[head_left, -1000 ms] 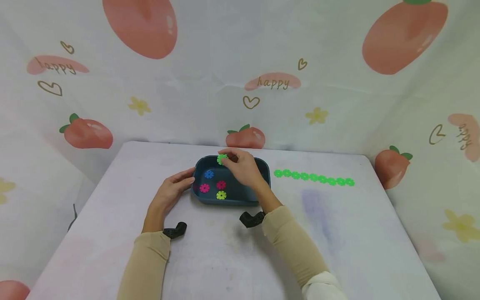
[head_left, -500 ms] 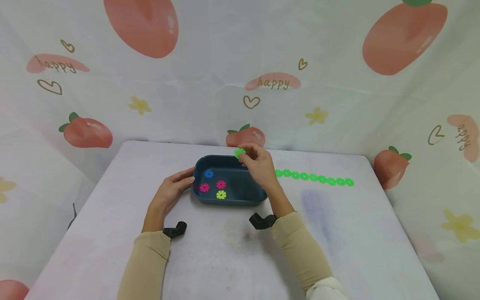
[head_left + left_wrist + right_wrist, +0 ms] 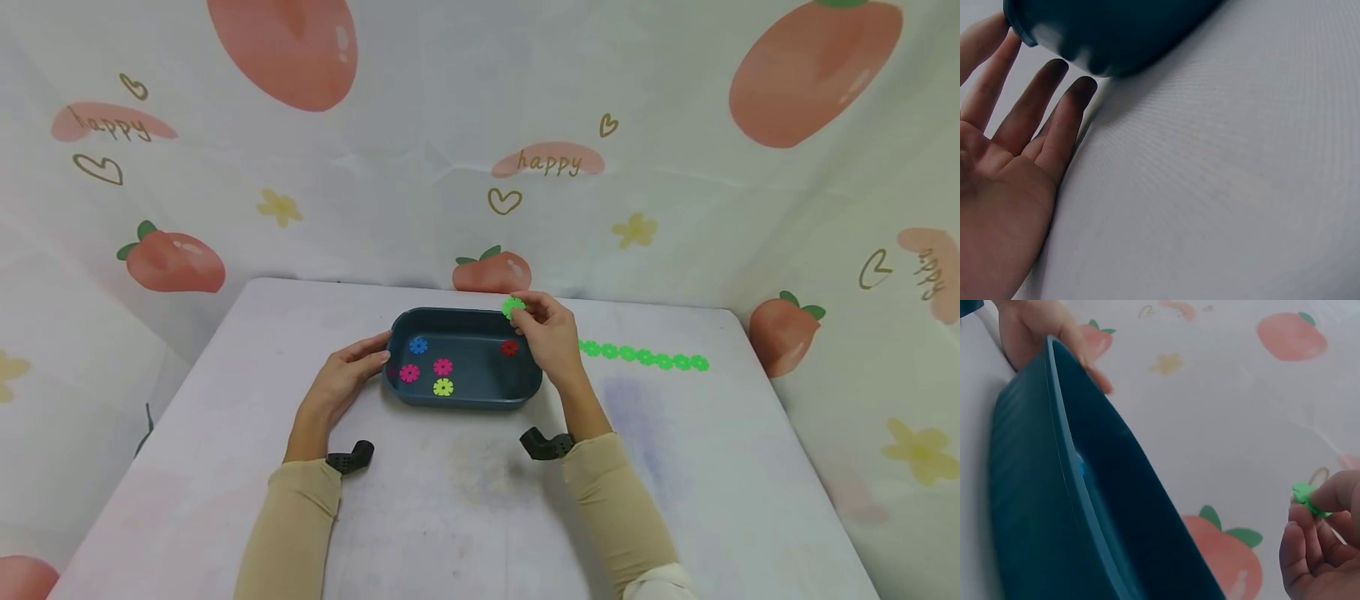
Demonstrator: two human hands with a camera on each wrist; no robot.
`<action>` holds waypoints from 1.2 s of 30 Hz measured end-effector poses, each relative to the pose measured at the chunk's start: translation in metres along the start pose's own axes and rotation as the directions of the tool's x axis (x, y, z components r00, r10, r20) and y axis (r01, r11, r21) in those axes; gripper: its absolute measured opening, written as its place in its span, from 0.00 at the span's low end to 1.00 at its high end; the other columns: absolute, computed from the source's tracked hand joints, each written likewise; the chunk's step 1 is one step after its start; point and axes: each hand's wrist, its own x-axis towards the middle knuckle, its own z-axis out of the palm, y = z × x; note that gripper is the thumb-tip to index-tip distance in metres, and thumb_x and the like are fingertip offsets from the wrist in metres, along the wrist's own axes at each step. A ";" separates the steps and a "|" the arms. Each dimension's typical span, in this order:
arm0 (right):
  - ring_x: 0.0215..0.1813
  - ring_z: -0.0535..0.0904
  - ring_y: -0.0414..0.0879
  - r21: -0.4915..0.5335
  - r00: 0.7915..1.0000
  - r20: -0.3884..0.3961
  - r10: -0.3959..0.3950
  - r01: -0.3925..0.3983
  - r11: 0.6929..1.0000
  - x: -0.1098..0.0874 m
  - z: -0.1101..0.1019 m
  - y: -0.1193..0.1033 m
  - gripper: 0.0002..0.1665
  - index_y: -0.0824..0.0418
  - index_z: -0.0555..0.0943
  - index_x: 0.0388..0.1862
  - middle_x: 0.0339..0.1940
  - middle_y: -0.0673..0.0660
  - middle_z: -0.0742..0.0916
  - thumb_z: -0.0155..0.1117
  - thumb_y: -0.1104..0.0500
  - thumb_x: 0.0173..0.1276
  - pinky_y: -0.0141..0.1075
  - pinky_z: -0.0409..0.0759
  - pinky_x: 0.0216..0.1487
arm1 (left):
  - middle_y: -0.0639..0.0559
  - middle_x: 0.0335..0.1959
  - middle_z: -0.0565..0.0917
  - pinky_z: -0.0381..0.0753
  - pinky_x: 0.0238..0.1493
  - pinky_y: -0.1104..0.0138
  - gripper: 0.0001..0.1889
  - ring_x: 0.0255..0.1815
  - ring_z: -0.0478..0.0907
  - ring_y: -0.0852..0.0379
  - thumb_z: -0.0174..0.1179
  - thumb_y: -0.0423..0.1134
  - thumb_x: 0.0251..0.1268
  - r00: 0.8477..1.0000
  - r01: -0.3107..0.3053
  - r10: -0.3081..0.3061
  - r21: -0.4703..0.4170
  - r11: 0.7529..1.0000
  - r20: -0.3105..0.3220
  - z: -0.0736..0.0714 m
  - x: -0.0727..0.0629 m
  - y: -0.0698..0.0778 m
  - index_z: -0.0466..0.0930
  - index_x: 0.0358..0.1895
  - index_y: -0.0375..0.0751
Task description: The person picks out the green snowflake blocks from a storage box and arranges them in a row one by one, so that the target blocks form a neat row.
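In the head view my right hand (image 3: 550,337) holds a bright green flower-shaped plastic piece (image 3: 513,307) over the back right part of a dark blue tray (image 3: 480,400). The right wrist view shows this green piece (image 3: 1311,499) pinched between thumb and fingers, apart from the tray. My left hand (image 3: 343,385) touches the tray's left end, its fingertips at the rim and its fingers mostly straight. Inside the tray lie a blue piece (image 3: 417,345), two pink pieces, a yellow piece (image 3: 443,387) and a red piece (image 3: 510,347).
To the right of the tray, a row of several green flower pieces (image 3: 646,357) runs across the white tabletop (image 3: 450,500), its left end hidden by my right hand. A printed cloth backdrop (image 3: 420,208) hangs behind the table. Each wrist carries a black mount.
My right hand has moved right with the green piece, from over the tray's middle to its right end, uncovering the red piece. The left hand and tray have stayed in place.
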 end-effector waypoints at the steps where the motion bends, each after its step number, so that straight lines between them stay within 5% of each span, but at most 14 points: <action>1: 0.37 0.83 0.50 -0.004 1.000 -0.008 0.003 -0.003 1.000 0.000 -0.002 0.001 0.14 0.62 0.85 0.55 0.36 0.50 0.85 0.64 0.62 0.73 0.28 0.83 0.40 | 0.47 0.79 0.68 0.73 0.62 0.79 0.32 0.72 0.68 0.63 0.65 0.45 0.72 1.000 -0.001 0.001 0.001 1.000 0.000 0.000 0.000 0.000 0.68 0.76 0.46; 7: 0.33 0.82 0.39 -0.005 0.998 -0.053 0.026 -0.026 1.000 0.000 -0.015 0.008 0.15 0.63 0.85 0.55 0.33 0.47 0.85 0.65 0.63 0.72 0.27 0.84 0.39 | 0.47 0.78 0.68 0.73 0.62 0.79 0.33 0.70 0.70 0.65 0.65 0.46 0.71 1.000 0.006 -0.006 0.000 1.000 -0.001 -0.001 0.001 0.000 0.68 0.76 0.46; 21: 0.35 0.84 0.41 0.013 0.982 -0.158 0.103 -0.102 0.995 0.000 -0.052 0.025 0.17 0.64 0.84 0.56 0.31 0.44 0.85 0.67 0.57 0.73 0.26 0.84 0.40 | 0.50 0.77 0.70 0.73 0.64 0.78 0.33 0.71 0.69 0.66 0.66 0.48 0.70 1.000 0.011 -0.011 -0.003 1.000 -0.005 0.000 0.000 0.002 0.68 0.76 0.47; 29: 0.41 0.86 0.50 -0.082 0.977 -0.170 0.126 -0.141 0.987 -0.001 -0.078 0.038 0.19 0.62 0.83 0.59 0.34 0.43 0.86 0.66 0.55 0.73 0.28 0.86 0.43 | 0.49 0.77 0.70 0.74 0.63 0.79 0.33 0.70 0.70 0.66 0.66 0.48 0.70 1.000 0.009 -0.009 0.003 1.000 -0.009 -0.001 -0.001 0.002 0.68 0.76 0.46; 36: 0.41 0.86 0.40 -0.142 0.967 -0.176 0.182 -0.208 0.968 -0.004 -0.097 0.041 0.23 0.62 0.80 0.65 0.39 0.44 0.83 0.63 0.54 0.75 0.33 0.87 0.49 | 0.49 0.77 0.70 0.73 0.63 0.78 0.34 0.69 0.71 0.66 0.66 0.49 0.70 1.000 0.012 -0.012 -0.001 1.000 -0.007 0.000 0.000 0.001 0.68 0.76 0.47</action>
